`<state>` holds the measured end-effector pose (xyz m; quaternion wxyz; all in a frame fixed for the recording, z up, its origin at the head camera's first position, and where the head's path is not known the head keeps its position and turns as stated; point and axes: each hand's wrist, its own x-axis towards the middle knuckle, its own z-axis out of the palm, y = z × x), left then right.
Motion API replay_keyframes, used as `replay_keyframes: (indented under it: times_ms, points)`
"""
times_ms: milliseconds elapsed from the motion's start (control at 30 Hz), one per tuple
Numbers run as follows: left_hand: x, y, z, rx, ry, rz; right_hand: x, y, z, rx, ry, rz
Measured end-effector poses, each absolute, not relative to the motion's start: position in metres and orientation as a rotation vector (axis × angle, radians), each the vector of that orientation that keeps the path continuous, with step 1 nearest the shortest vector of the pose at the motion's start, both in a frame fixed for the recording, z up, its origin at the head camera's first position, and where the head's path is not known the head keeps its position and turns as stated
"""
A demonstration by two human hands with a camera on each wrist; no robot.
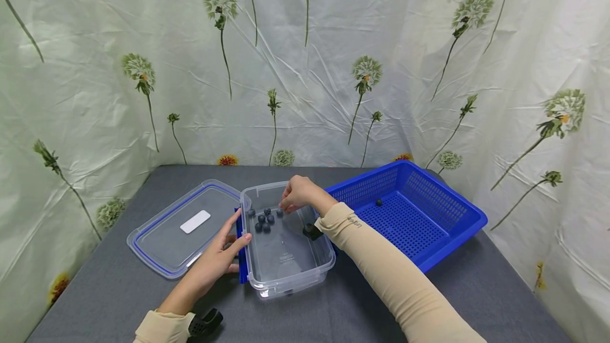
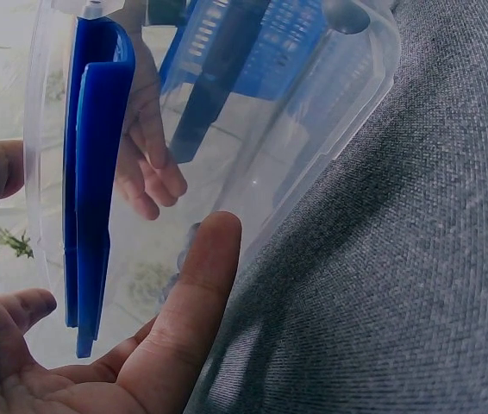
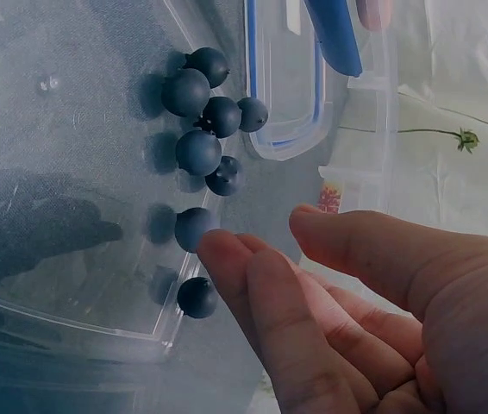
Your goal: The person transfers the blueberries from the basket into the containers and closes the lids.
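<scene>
A clear plastic food container (image 1: 286, 285) stands on the table, with several blueberries (image 1: 263, 220) gathered toward its far left part. My left hand (image 1: 216, 258) holds the container's left side, thumb at the rim and fingers along the outside, around a hanging blue latch flap (image 2: 97, 172). Inside the container, my right hand (image 1: 302, 195) reaches in over the far end. Its thumb is spread from its bent fingers in the right wrist view, with nothing between them. One fingertip overlaps a blueberry (image 3: 194, 228) there, and another blueberry (image 3: 197, 297) lies close by.
Right of the container is a blue perforated basket (image 1: 443, 232) with one blueberry (image 1: 378, 202) on its floor. A clear lid (image 1: 162, 250) with a blue seal and white label lies at the left. Behind the grey-covered table (image 1: 324, 316) hangs a flower-print curtain (image 1: 305, 68).
</scene>
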<state>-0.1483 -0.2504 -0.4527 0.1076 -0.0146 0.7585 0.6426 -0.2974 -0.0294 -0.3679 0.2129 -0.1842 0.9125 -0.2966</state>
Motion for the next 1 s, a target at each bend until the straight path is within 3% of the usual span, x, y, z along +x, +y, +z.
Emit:
replay_keyframes:
  times_ms: [467,1000]
  points:
    - [-0.149,-0.25,-0.453,-0.031,2.225,1.892,-0.295,-0.018,-0.356,-0.495,2.47,-0.931]
    - [-0.148,-0.25,-0.453,-0.024,2.23,1.892,-0.311,0.03,-0.335,-0.476,2.469,-1.11]
